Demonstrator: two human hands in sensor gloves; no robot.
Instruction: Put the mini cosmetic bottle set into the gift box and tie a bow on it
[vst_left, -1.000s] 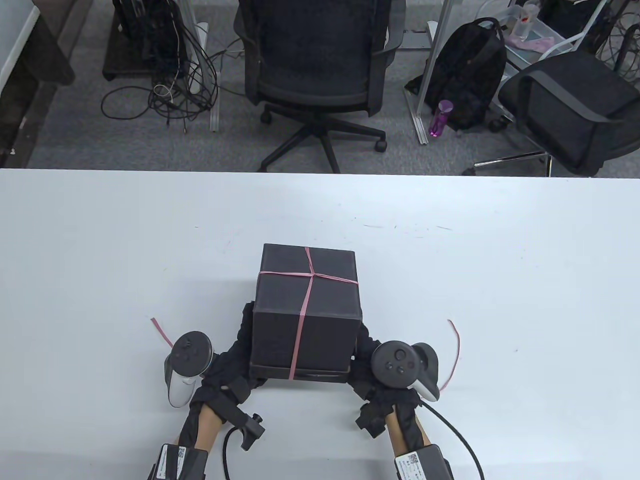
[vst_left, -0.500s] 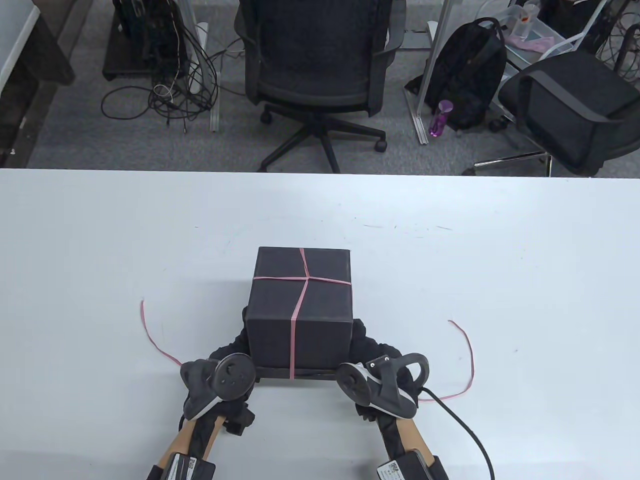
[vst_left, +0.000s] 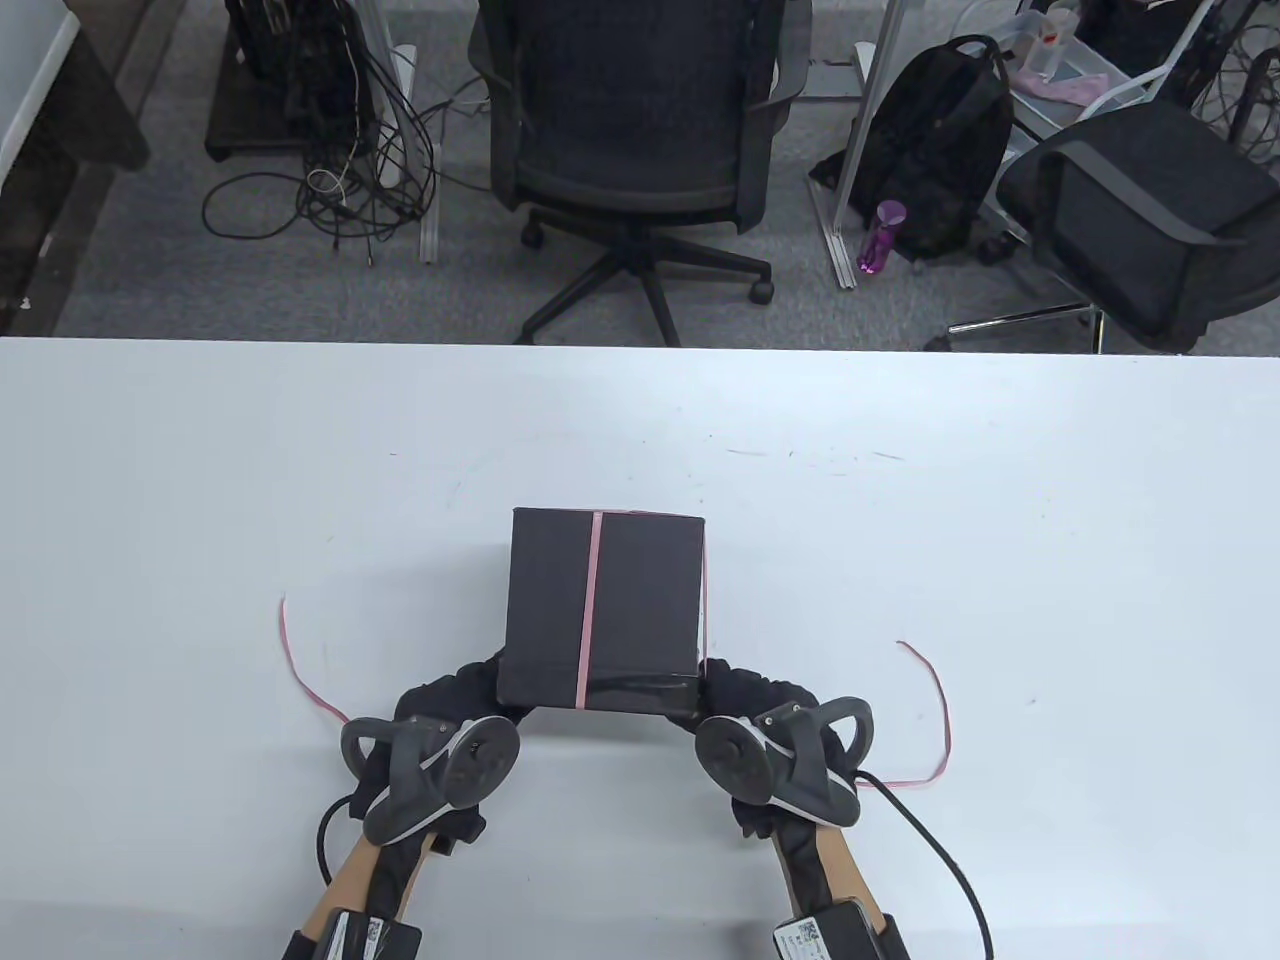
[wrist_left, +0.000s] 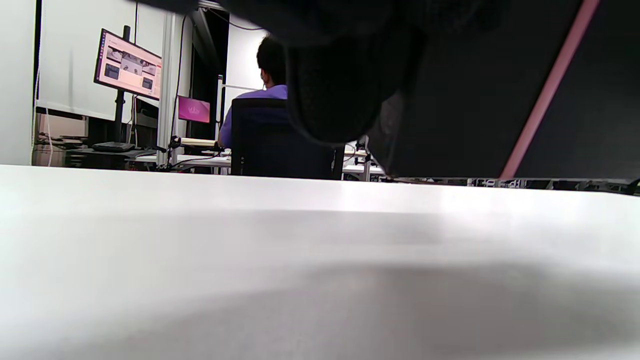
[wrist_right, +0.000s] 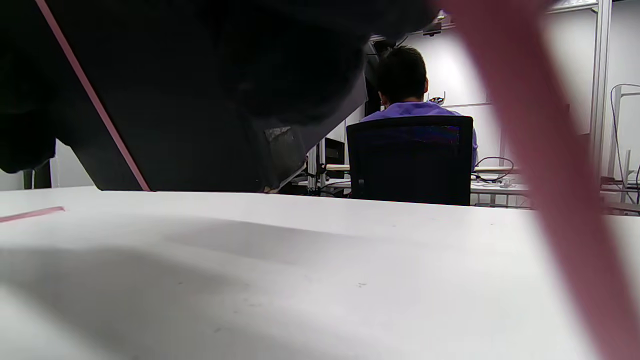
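the black box (vst_left: 604, 600) sits tipped near the counter's (vst_left: 200, 480) front edge, a pink ribbon (vst_left: 587, 610) running down its upper face, apparently so the ribbon can pass beneath. the left hand (vst_left: 455, 695) and right hand (vst_left: 745, 690) cup its lower corners, fingers curled against it. the wrist views show the near edge raised off the counter; only the table view shows both loose ribbon ends trailing outward.

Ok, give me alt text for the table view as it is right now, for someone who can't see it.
Two gloved hands, left hand and right hand, hold a black gift box tilted up off a white table, a pink ribbon running down its facing side. Loose ribbon ends trail on the table at both sides; office chairs stand beyond.
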